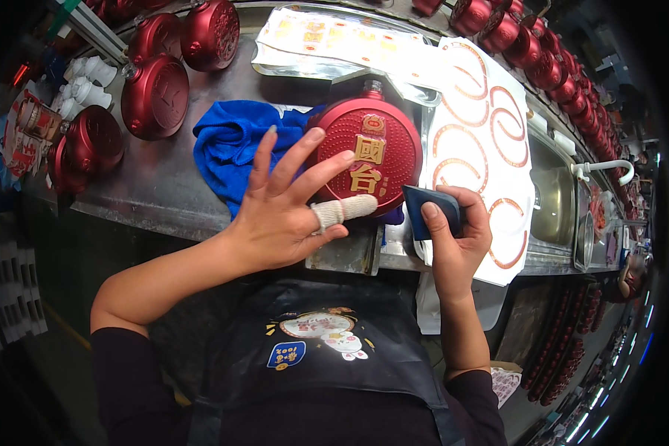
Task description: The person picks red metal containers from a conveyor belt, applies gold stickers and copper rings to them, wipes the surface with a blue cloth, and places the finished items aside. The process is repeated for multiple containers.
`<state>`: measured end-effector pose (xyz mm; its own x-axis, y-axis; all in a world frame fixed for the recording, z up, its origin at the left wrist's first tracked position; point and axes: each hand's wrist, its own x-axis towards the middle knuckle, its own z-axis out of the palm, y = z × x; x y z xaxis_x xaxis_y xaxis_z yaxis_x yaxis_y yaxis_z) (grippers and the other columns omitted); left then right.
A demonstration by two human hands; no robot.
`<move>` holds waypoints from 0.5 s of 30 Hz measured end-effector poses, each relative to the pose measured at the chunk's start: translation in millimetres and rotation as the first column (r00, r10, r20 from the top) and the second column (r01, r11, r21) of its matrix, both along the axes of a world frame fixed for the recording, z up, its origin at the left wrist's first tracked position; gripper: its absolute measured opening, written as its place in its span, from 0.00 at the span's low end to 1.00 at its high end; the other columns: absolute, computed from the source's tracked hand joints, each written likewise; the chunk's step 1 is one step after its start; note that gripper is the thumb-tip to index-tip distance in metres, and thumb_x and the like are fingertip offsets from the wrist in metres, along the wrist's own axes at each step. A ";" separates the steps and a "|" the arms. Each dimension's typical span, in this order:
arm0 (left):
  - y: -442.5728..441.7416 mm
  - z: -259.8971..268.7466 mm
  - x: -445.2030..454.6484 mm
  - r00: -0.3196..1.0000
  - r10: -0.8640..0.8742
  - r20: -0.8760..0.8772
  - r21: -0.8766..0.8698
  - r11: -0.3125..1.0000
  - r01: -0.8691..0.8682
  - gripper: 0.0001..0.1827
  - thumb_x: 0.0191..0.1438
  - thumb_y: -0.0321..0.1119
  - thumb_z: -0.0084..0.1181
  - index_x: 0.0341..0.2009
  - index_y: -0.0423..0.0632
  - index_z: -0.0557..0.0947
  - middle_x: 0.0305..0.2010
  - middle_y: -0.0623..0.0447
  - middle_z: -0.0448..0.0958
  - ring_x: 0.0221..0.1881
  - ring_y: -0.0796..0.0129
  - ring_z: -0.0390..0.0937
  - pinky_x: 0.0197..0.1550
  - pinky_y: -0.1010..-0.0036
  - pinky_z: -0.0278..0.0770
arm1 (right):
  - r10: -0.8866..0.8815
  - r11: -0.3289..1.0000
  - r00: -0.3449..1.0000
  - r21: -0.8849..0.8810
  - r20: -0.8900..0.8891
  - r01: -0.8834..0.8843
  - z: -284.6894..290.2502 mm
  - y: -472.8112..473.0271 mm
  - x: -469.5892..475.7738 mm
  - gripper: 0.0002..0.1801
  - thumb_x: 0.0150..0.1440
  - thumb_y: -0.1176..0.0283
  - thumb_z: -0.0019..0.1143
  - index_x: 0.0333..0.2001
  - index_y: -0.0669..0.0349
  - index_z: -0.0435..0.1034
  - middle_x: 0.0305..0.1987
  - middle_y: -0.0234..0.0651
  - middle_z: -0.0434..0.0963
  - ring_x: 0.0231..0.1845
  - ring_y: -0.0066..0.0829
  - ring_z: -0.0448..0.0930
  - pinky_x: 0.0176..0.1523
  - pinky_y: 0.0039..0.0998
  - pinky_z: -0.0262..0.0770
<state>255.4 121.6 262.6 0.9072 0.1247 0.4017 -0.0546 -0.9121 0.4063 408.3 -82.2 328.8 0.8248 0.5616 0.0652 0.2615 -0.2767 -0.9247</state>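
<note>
A round red bottle [393,131] with raised gold characters lies face up in front of me, its clear neck pointing away. Over its lower left part my left hand [290,200] is spread, with a knitted finger cot on the index finger; whether the fingertips touch the bottle is unclear. My right hand [460,240] grips a dark blue squeegee-like scraper [432,212] between thumb and fingers, close to the bottle's lower right edge. Beside and partly under the bottle is a crumpled blue cloth [228,139]. White sheets with red-gold ring-shaped decals [499,223] lie to the right.
More decal sheets [334,42] rest on a metal tray behind the bottle. Several red bottles [155,96] stand at the left, near white caps [92,83]. A steel sink [554,206] with a white faucet [605,166] is at the right. Rows of red bottles [535,53] line the back.
</note>
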 end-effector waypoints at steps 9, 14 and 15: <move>3.7 3.7 3.8 0.999 0.033 0.010 0.025 0.999 -0.034 0.19 0.62 0.57 0.53 0.57 0.79 0.84 0.75 0.56 0.60 0.78 0.51 0.49 0.76 0.42 0.28 | 0.078 0.995 0.991 -0.077 0.111 -0.069 5.3 1.4 -1.4 0.12 0.58 0.77 0.67 0.45 0.67 0.75 0.38 0.33 0.79 0.37 0.21 0.78 0.43 0.22 0.74; 20.2 4.9 34.5 0.998 0.033 0.057 0.000 0.999 -0.033 0.18 0.63 0.56 0.53 0.56 0.83 0.84 0.73 0.55 0.62 0.77 0.51 0.49 0.76 0.42 0.26 | 0.233 0.970 0.939 -0.128 0.251 -0.206 5.4 12.8 -4.8 0.12 0.54 0.80 0.68 0.42 0.67 0.76 0.34 0.38 0.80 0.33 0.29 0.79 0.40 0.26 0.74; 25.7 7.0 40.8 0.997 0.037 0.071 0.006 0.999 -0.038 0.17 0.63 0.56 0.53 0.56 0.83 0.84 0.73 0.55 0.62 0.77 0.51 0.49 0.76 0.42 0.26 | 0.230 0.971 0.940 -0.121 0.254 -0.205 5.5 14.9 -5.1 0.12 0.54 0.80 0.68 0.42 0.67 0.76 0.34 0.38 0.80 0.33 0.29 0.79 0.40 0.26 0.74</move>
<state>296.3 147.3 269.6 0.8714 0.1546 0.4655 -0.0487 -0.9171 0.3957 403.2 -67.3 334.3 0.6421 0.7389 0.2043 0.5562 -0.2657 -0.7875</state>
